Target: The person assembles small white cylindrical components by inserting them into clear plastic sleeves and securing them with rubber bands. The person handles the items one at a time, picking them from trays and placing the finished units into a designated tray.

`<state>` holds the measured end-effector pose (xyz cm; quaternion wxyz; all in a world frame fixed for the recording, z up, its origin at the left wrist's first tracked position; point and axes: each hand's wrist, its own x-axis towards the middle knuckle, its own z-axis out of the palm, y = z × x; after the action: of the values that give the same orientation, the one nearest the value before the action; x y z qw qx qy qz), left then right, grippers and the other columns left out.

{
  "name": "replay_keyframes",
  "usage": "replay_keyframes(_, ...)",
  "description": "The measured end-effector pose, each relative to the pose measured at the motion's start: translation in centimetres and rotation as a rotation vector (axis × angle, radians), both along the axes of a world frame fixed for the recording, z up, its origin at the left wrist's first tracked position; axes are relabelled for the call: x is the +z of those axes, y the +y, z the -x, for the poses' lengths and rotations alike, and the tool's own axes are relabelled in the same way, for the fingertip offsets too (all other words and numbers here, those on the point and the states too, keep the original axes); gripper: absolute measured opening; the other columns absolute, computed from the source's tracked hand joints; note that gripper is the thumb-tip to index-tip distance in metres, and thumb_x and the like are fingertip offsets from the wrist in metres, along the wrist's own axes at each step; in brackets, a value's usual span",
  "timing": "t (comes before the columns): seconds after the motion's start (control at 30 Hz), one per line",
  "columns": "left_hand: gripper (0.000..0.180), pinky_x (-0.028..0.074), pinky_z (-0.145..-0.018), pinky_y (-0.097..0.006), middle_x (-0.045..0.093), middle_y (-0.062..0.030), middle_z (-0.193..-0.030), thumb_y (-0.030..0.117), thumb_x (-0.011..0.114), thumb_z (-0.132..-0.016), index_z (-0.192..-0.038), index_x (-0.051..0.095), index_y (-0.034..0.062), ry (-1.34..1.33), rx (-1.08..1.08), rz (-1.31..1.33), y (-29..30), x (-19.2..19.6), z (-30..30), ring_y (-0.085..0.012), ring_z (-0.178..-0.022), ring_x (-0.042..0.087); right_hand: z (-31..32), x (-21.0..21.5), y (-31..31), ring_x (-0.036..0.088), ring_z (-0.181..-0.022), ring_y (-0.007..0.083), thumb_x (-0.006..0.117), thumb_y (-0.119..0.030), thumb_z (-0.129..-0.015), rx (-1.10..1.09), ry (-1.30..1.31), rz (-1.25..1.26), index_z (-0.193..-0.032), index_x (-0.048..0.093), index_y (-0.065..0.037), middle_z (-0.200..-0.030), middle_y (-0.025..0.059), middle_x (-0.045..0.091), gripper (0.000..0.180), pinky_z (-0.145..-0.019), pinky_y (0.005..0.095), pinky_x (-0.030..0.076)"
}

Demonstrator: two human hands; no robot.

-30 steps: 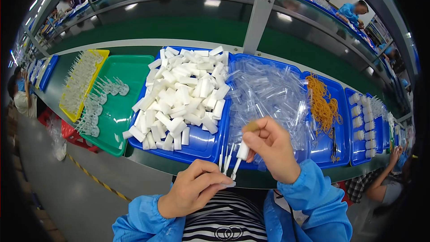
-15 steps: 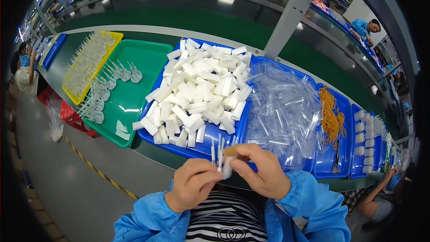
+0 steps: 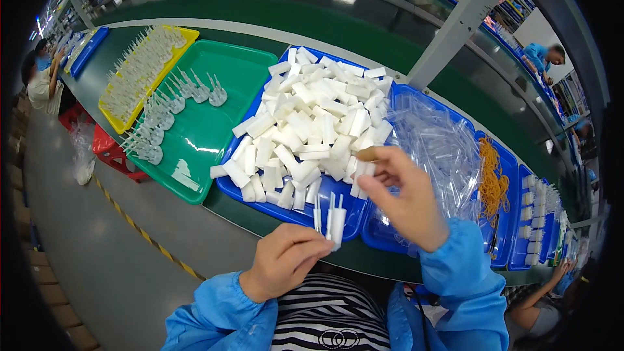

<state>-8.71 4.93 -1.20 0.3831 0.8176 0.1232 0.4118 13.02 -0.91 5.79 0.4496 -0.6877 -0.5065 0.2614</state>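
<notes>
Head view: left hand fingers pinching pronged piece, prongs upward.
Its long axis is near vertical, by the blue tray; right hand fingers pinch a white tube.

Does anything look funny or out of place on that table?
Yes, a little: one white piece pokes out over the left edge of its blue tray. That looks odd because most of the heap sits inside.
</notes>
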Motion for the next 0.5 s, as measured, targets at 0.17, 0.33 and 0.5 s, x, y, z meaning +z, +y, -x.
replay_keyframes(0.17,0.029,0.056,-0.067,-0.033,0.07,-0.0068,-0.1,0.003,0.071,-0.072,-0.1,0.076,0.0064,0.017,-0.136,-0.132,-0.6,1.7,-0.1,-0.0232,-0.082,0.067,0.6,0.7,-2.0,0.065,-0.093,0.0108,0.061,-0.008,-0.098,-0.086,0.588,-0.009,-0.126,0.053,0.0,-0.105,0.0112,0.069,0.03,-0.083,0.0252,0.051)
replay_keyframes(0.33,0.028,0.055,-0.067,-0.032,0.071,-0.0056,-0.1,0.004,0.07,-0.072,-0.1,0.076,0.0063,0.031,-0.166,-0.182,-0.9,2.2,-0.8,-0.0222,-0.081,0.067,-0.2,1.1,-3.3,0.067,-0.096,0.0135,0.06,-0.013,-0.099,0.023,0.583,0.084,-0.122,0.053,0.003,-0.099,0.0138,0.072,0.029,-0.086,0.027,0.051)
replay_keyframes(0.5,0.028,0.055,-0.067,-0.032,0.071,-0.0056,-0.1,0.004,0.07,-0.072,-0.099,0.076,0.0064,0.047,-0.177,-0.187,-1.2,2.1,-1.1,-0.0218,-0.082,0.066,-0.3,0.3,-4.4,0.067,-0.095,0.0127,0.064,-0.016,-0.098,-0.05,0.47,0.019,-0.116,0.057,0.002,-0.098,0.012,0.073,0.026,-0.087,0.0262,0.05)
